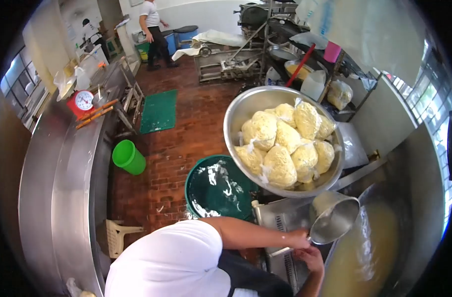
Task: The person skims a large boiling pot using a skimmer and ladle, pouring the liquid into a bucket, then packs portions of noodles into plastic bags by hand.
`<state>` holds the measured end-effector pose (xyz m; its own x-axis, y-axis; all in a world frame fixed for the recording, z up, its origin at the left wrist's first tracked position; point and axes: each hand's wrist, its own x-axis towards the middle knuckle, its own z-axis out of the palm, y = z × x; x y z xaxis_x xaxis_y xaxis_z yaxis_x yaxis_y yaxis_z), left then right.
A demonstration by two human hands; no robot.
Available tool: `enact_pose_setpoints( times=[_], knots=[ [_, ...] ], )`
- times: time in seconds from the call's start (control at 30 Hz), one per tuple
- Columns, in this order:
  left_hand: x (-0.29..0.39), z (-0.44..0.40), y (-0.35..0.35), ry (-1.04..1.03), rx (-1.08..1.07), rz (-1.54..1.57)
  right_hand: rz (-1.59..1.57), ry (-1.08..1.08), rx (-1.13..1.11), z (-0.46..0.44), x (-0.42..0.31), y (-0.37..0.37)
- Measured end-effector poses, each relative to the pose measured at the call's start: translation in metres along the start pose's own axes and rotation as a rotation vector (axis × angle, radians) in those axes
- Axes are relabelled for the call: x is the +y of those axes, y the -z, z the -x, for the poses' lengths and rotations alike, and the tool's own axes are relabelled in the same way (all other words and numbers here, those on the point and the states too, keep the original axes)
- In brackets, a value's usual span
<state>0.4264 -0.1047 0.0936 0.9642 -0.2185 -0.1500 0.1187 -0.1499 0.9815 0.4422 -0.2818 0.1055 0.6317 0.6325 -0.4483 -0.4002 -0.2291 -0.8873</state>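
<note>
My left hand [298,239] is closed at the handle of a deep metal dipper [330,220]. The dipper is tilted, its mouth toward the lower right, beside a vat of cloudy yellowish liquid [369,252]. Just below, my right hand [311,258] has curled fingers close to the left one; what they grip is hidden. Beyond the dipper stands a wide metal basin [232,136] heaped with clear plastic bags of yellow, shredded-looking food [278,166]. Under my hands is a metal surface with slotted vents [283,222].
A green tub of dark liquid [191,190] stands on the brick floor, left of the basin. Farther left are a lime bucket [129,157], a green mat [158,111] and a steel counter [70,173] with a red scale [82,103]. Two people are at the back.
</note>
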Motion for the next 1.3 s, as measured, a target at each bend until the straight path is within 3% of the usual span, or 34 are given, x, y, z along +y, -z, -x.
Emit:
enact_pose_setpoints(
  times=[0.07,0.1,0.13,0.17,0.2,0.23,0.27,0.3,0.37,0.43,0.53,0.57,0.6,0.67,0.77,0.83,0.9,1.0,1.13,1.2,1.23,1.3],
  knots=[
    [0.031,0.015,0.026,0.075,-0.064,-0.238,-0.120,-0.142,0.085,-0.013,0.026,0.013],
    [0.044,0.023,0.038,0.078,-0.100,-0.297,-0.222,-0.227,0.284,-0.016,0.022,0.003],
    [0.054,0.029,0.046,0.080,-0.136,-0.353,-0.328,-0.219,0.397,-0.045,0.076,0.029],
    [0.059,0.033,0.048,0.080,-0.171,-0.410,-0.634,-0.156,0.433,-0.057,0.065,0.014],
    [0.057,0.033,0.047,0.097,-0.141,-0.463,-0.133,0.130,0.379,-0.068,0.084,0.028],
    [0.053,0.031,0.045,0.114,-0.109,-0.518,0.162,0.306,0.347,-0.081,0.100,0.036],
    [0.050,0.029,0.045,0.129,-0.076,-0.576,0.445,0.492,0.363,-0.093,0.116,0.045],
    [0.048,0.029,0.045,0.093,-0.059,-0.604,0.516,0.586,0.423,-0.102,0.122,0.043],
    [0.046,0.031,0.045,0.022,-0.019,-0.659,0.105,0.556,0.483,-0.104,0.114,0.036],
    [0.052,0.038,0.048,0.054,-0.028,-0.602,-0.849,0.275,0.424,-0.101,0.099,0.034],
    [0.021,0.042,0.040,0.010,0.043,-0.511,-0.637,-0.207,0.770,-0.064,0.093,0.042],
    [0.003,0.044,0.035,-0.018,0.079,-0.477,-0.405,-0.271,0.825,-0.053,0.088,0.038],
    [-0.003,0.048,0.034,0.127,0.006,-0.310,-0.172,-0.334,0.874,-0.042,0.085,0.029],
    [-0.012,0.053,0.029,0.417,-0.141,0.023,-0.264,-0.220,0.871,-0.017,0.084,0.016],
    [-0.045,0.058,-0.005,0.492,-0.132,0.310,-0.477,-0.051,0.792,0.015,0.093,-0.008],
    [-0.047,0.057,-0.016,0.581,-0.149,0.324,-0.223,0.064,0.705,0.030,0.110,-0.009],
    [-0.063,0.054,-0.027,0.558,-0.174,0.296,-0.457,-0.027,0.689,0.040,0.096,-0.018],
    [-0.079,0.057,-0.033,0.485,-0.253,0.294,-0.549,-0.093,0.755,0.057,0.081,-0.034],
    [-0.048,0.090,-0.011,0.417,-0.196,-0.133,-0.566,0.013,0.749,0.073,0.084,-0.047],
    [-0.066,0.104,0.011,0.376,-0.255,-0.071,-0.448,0.129,0.811,0.077,0.103,-0.044],
    [-0.069,0.119,0.024,0.358,-0.176,-0.043,-0.401,0.152,0.844,0.083,0.099,-0.047],
    [-0.084,0.148,0.056,0.540,-0.104,0.062,-0.307,0.206,0.910,0.095,0.090,-0.051]
  ],
)
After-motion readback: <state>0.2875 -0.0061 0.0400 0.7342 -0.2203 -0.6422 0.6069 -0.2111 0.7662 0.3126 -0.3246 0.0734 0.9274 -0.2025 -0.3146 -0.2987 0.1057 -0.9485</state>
